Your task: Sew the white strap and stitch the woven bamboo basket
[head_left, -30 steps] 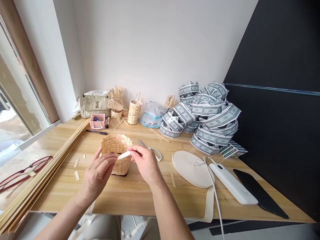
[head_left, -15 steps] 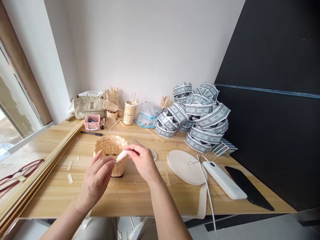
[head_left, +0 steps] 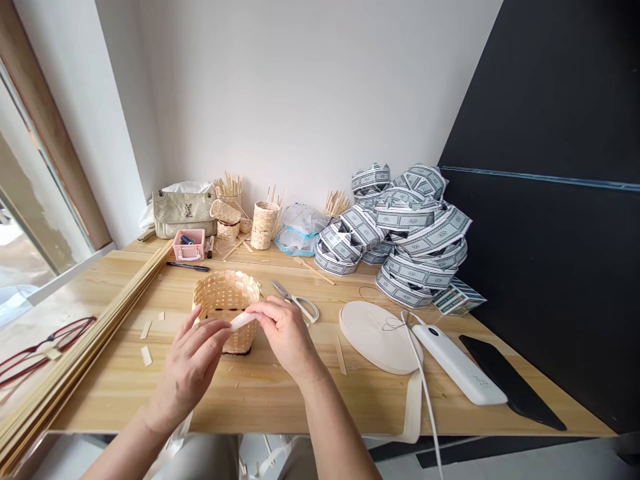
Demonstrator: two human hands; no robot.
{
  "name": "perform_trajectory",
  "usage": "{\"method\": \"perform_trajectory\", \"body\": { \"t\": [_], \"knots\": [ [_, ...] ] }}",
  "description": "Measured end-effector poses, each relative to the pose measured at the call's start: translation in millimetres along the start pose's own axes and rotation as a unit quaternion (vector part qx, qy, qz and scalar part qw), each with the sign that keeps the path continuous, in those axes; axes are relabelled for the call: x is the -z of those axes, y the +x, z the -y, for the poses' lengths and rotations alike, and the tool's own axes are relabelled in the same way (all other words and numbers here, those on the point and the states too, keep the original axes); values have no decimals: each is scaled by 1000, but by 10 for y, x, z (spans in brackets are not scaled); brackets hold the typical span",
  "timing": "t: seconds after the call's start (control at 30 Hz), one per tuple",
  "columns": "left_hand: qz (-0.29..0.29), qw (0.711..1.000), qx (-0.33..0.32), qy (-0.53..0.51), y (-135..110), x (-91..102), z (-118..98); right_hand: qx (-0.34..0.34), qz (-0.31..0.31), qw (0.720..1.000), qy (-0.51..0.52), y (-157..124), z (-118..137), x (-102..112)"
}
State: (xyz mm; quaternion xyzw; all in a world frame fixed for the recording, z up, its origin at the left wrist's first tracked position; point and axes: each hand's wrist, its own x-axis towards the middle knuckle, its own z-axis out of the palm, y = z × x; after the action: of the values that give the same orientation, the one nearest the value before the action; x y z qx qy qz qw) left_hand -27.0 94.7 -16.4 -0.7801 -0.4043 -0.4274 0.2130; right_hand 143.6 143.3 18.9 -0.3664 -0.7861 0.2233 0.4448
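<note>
Both hands meet in front of a small woven bamboo basket (head_left: 226,297) on the wooden table (head_left: 280,393). My right hand (head_left: 283,335) pinches one end of a short white strip (head_left: 243,321). My left hand (head_left: 193,363) pinches the strip's other end, with its remaining fingers loosely spread. The strip is held level just in front of the basket's near wall. Scissors (head_left: 299,304) lie just behind my right hand.
A roll of white tape (head_left: 377,333), a white power bank (head_left: 459,365) with cable and a black phone (head_left: 510,390) lie to the right. Patterned bands (head_left: 410,230) are piled at the back. Long bamboo slats (head_left: 85,347), red glasses (head_left: 40,347), small baskets and a bag sit left and behind.
The hands and strip have dropped slightly, and the two hands have come closer together on the strip. The camera view has shifted a little; the basket stays put.
</note>
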Motion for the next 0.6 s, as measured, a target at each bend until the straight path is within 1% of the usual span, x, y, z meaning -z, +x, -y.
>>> {"method": "perform_trajectory", "body": {
  "t": [0.2, 0.4, 0.6],
  "knots": [
    [-2, 1000, 0, -2, -42, -10, 19, 1, 6, 1000, -23, -18, -31, -42],
    [12, 1000, 0, -10, -53, -12, 29, 2, 12, 999, -39, -10, -35, -47],
    [9, 1000, 2, -23, -41, 2, 43, 4, 18, 999, -49, -10, -41, -43]
  ]
}}
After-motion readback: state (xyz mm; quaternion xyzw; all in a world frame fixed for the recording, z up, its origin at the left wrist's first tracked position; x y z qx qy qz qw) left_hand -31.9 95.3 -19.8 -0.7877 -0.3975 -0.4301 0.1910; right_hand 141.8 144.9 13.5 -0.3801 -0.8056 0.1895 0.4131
